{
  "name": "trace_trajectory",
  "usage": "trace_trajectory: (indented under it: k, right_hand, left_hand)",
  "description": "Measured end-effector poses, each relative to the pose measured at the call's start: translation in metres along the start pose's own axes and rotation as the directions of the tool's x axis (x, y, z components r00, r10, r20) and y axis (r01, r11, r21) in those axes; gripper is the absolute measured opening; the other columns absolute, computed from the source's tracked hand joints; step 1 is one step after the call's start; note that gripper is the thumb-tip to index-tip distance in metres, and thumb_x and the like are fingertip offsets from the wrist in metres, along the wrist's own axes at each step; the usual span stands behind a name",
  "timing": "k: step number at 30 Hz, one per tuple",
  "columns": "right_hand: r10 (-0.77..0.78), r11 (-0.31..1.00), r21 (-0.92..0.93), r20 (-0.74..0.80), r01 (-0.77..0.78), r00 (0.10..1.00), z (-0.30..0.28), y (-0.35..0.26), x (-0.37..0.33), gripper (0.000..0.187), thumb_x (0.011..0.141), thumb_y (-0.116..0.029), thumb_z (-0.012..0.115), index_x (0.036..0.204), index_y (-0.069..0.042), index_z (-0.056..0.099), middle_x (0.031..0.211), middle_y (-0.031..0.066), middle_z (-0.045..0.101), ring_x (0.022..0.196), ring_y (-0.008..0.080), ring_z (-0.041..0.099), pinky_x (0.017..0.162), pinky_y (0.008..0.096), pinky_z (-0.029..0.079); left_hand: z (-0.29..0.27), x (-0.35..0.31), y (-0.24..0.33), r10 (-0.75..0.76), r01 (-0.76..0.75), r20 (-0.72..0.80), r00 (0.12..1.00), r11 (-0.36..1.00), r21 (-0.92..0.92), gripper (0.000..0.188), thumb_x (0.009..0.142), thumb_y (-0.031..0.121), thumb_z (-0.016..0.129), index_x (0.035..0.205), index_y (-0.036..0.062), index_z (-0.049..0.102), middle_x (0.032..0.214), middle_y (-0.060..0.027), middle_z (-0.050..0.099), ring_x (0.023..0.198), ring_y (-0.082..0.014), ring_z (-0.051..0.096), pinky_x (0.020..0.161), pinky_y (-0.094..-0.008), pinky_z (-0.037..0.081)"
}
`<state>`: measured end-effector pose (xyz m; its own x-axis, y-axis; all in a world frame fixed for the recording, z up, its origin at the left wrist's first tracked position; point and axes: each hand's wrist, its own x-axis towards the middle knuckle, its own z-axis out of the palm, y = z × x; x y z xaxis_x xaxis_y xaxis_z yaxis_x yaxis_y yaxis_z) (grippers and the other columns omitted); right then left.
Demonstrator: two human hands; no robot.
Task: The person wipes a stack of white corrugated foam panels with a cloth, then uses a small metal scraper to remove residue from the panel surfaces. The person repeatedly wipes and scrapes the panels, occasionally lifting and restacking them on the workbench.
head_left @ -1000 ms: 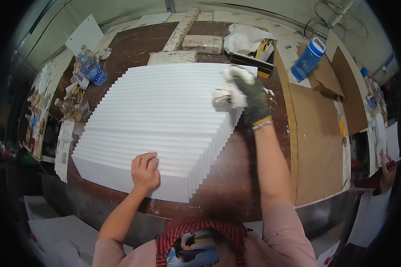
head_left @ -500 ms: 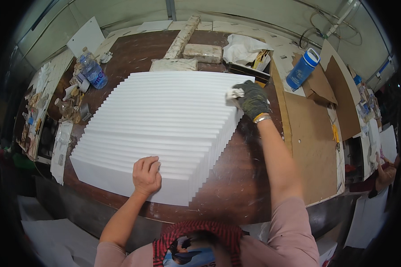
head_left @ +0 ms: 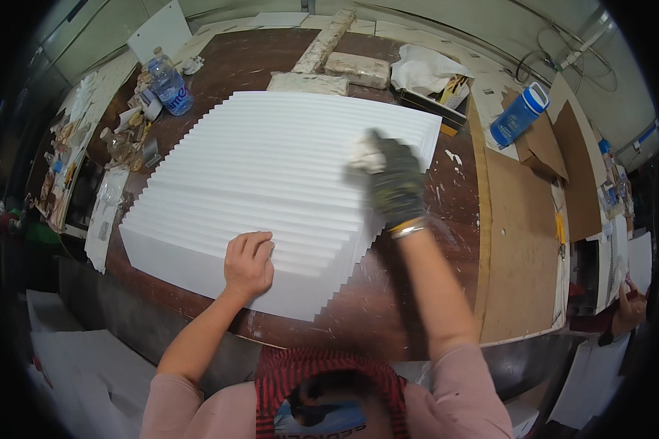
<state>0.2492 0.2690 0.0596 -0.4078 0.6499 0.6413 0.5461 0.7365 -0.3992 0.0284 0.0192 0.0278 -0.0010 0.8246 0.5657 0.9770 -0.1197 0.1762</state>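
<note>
White paper-like sheets (head_left: 271,157) lie fanned out in overlapping steps on a dark brown table (head_left: 373,322). My left hand (head_left: 249,265) is bare and rests on the near part of the sheets, its fingers curled together against the surface; nothing shows in them. A dark green knitted work glove with a yellow cuff covers my right hand (head_left: 399,186). It is closed on a crumpled white cloth (head_left: 366,155), over the right side of the fanned sheets. Motion blurs the cloth and fingertips, so I cannot tell whether the cloth touches the sheets.
Wrapped blocks (head_left: 357,69) and a long wrapped bar (head_left: 326,44) lie behind the sheets. Beside them is an open box (head_left: 447,110) with white plastic. A water bottle (head_left: 170,88) stands left, a blue bottle (head_left: 520,115) right. Another person's hand (head_left: 628,307) shows far right.
My right hand has moved left and nearer with the cloth, away from the sheets' far right corner. My left hand keeps its place on the sheets. The whole view has shifted slightly.
</note>
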Motion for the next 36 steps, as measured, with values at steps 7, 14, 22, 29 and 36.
trace_trajectory:
  k: [7,14,22,29,36]
  right_hand:
    - [-0.265,0.931,0.287,0.112,0.225,0.958,0.081,-0.113,-0.033,0.038,0.087,-0.016,0.059,0.124,-0.008,0.063,0.107,0.0142,0.065,0.102,0.0337,0.060,0.090,0.0480,0.046]
    - [0.517,0.802,-0.489,0.282,-0.343,0.808,-0.074,0.039,-0.072,0.019,0.083,-0.022,0.062,0.093,-0.010,0.073,0.082,0.0131,0.068,0.078,0.0321,0.065,0.069,0.0467,0.050]
    - [0.270,0.660,0.589,0.392,-0.466,0.879,-0.024,-0.160,-0.067,0.076,0.089,-0.031,0.078,0.149,-0.002,0.042,0.145,0.0224,0.051,0.136,0.0294,0.050,0.109,0.0398,0.044]
    - [0.497,0.842,0.129,0.197,-0.525,0.845,-0.036,-0.185,-0.123,0.121,0.070,-0.047,0.088,0.156,0.004,0.022,0.162,0.0255,0.024,0.151,0.0381,0.022,0.124,0.0437,0.021]
    - [0.626,0.779,-0.375,0.433,-0.502,0.648,0.005,-0.175,-0.232,0.137,0.068,-0.074,0.074,0.155,0.012,0.012,0.163,0.0312,0.014,0.153,0.0430,0.009,0.125,0.0533,0.005]
  left_hand:
    - [0.000,-0.003,-0.003,-0.020,0.020,0.043,0.999,1.000,0.006,0.023,0.073,0.008,0.063,0.095,0.0078,0.068,0.113,-0.0041,0.067,0.102,-0.0261,0.062,0.086,-0.0398,0.048]
    - [-0.004,-0.002,-0.009,-0.013,0.011,-0.029,0.999,0.996,-0.088,0.024,0.076,0.010,0.066,0.099,0.0070,0.068,0.113,-0.0039,0.067,0.103,-0.0255,0.062,0.088,-0.0396,0.048]
    - [-0.005,0.009,-0.004,-0.338,0.311,0.170,0.926,0.424,-0.851,0.039,0.084,0.009,0.068,0.122,0.0021,0.063,0.127,-0.0105,0.064,0.116,-0.0257,0.060,0.099,-0.0382,0.046]
    - [-0.065,0.064,-0.114,-0.229,0.519,0.469,0.853,0.273,-0.810,0.040,0.084,0.006,0.072,0.122,-0.0018,0.064,0.100,-0.0068,0.073,0.097,-0.0152,0.066,0.089,-0.0348,0.052]
    - [-0.036,0.088,-0.184,0.346,-0.222,0.523,0.779,0.932,-0.285,0.054,0.081,0.025,0.074,0.130,0.0053,0.062,0.143,-0.0122,0.055,0.138,-0.0407,0.043,0.122,-0.0528,0.020]
